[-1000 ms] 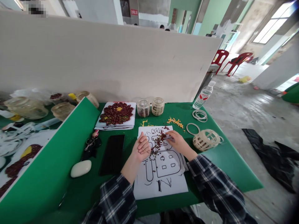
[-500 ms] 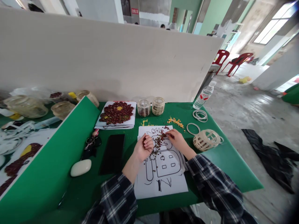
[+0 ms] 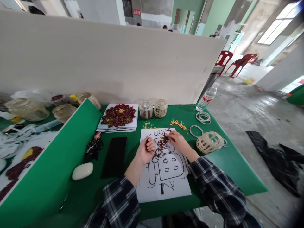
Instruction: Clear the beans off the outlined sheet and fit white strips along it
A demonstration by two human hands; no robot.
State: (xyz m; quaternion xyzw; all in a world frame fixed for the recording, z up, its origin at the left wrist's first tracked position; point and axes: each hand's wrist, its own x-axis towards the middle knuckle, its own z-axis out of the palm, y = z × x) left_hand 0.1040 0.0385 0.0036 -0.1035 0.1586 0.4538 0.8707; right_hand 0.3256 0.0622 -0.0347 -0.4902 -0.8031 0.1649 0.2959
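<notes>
A sheet of paper (image 3: 175,186) with a black line drawing lies on the green table in front of me. Small dark reddish-brown beans (image 3: 161,147) are scattered over its upper part. My left hand (image 3: 147,149) is curled closed, palm turned up, above the paper's left side; what its fingers hold, if anything, is hidden. At the upper right of the drawing, my right hand (image 3: 177,141) has its fingertips pinched together among the beans. Whatever sits in that pinch is too small to make out.
Behind the paper are two glass jars (image 3: 146,110), a picture of dark red beans (image 3: 120,115) and yellow corn kernels (image 3: 178,124). A woven basket jar (image 3: 210,142), white rings (image 3: 203,117) and a water bottle (image 3: 207,96) stand right. A phone (image 3: 114,156) and a white mouse (image 3: 82,171) lie left.
My right hand has shifted slightly to the left over the beans, fingertips still together. My left hand stays where it was.
</notes>
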